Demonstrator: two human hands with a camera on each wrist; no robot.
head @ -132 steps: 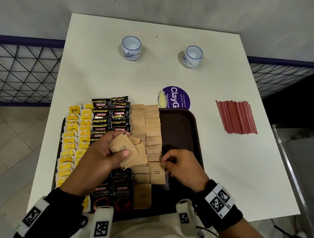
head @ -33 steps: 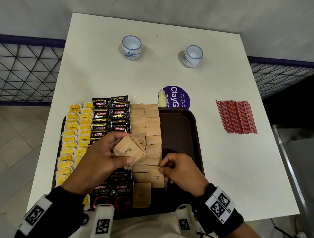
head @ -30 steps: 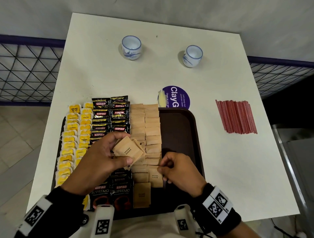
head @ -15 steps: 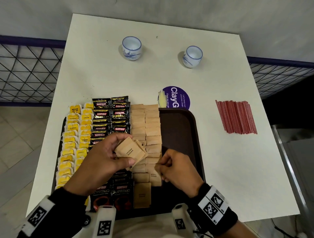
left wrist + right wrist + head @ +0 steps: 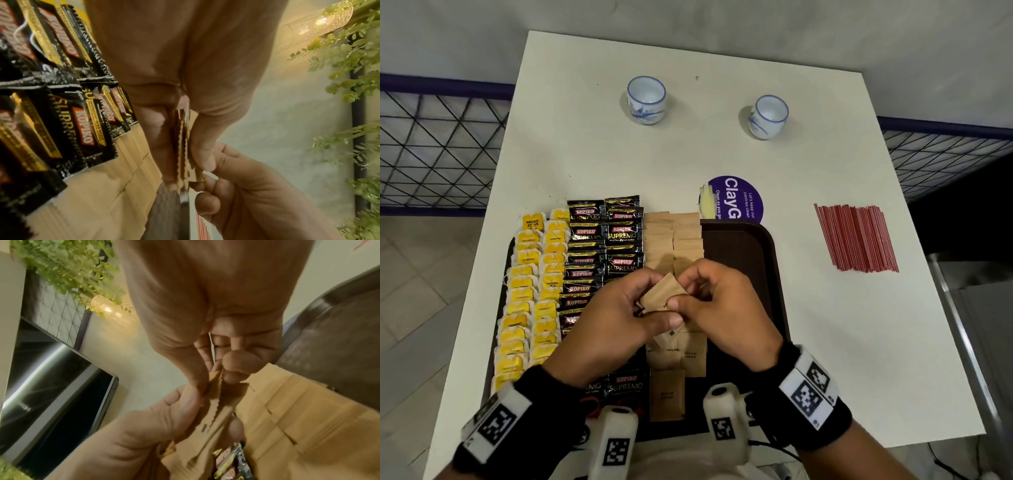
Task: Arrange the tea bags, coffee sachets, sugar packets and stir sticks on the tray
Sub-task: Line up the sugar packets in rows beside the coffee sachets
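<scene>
A dark brown tray (image 5: 743, 246) holds two columns of yellow tea bags (image 5: 530, 294), two columns of black Kopiko coffee sachets (image 5: 604, 240) and two columns of brown sugar packets (image 5: 674, 236). Over the sugar columns my left hand (image 5: 616, 318) grips a small stack of brown sugar packets (image 5: 662, 296) (image 5: 183, 155) (image 5: 216, 412) between thumb and fingers. My right hand (image 5: 717, 305) pinches the top packet of that stack at its right edge. Red stir sticks (image 5: 856, 238) lie in a bundle on the white table (image 5: 592, 154), right of the tray.
Two white-and-blue cups (image 5: 646, 99) (image 5: 768, 116) stand at the far side of the table. A purple round sticker (image 5: 736, 198) lies just beyond the tray. A black wire railing (image 5: 438, 150) runs left and right of the table. The tray's right part is bare.
My right hand has left the packet it set down in the right sugar column, risen to the left hand's stack and taken hold of a packet there.
</scene>
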